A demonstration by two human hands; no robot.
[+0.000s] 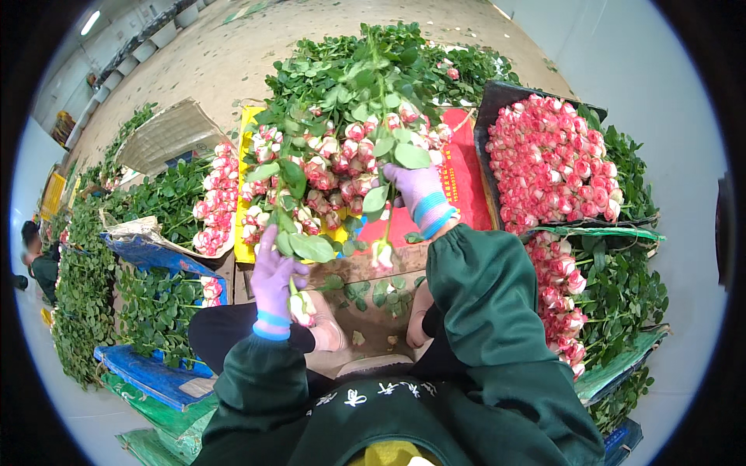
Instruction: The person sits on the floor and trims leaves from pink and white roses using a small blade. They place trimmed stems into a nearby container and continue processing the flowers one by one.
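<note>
My left hand (273, 284), in a lilac glove, holds a rose stem whose pink-edged white bloom (302, 309) hangs toward me, below the fingers. In my right hand (417, 189), gloved alike, is another leafy stem; its pale bloom (383, 254) also points at me, over the edge of the wooden table. Both stems run away from me across a pile of pink-and-white roses (335, 169), their far leaves slightly blurred. That pile rests on a yellow sheet (245, 227) and a red sheet (466, 192) bearing printed writing.
A dark wrap (486, 125) holds densely packed roses (548, 163) at right, with more roses (562, 279) beneath. Wrapped roses (214, 204) and a blue sheet (151, 378) are at left. Loose leaves (379, 294) lie between my feet. Another person (41, 262) is at far left.
</note>
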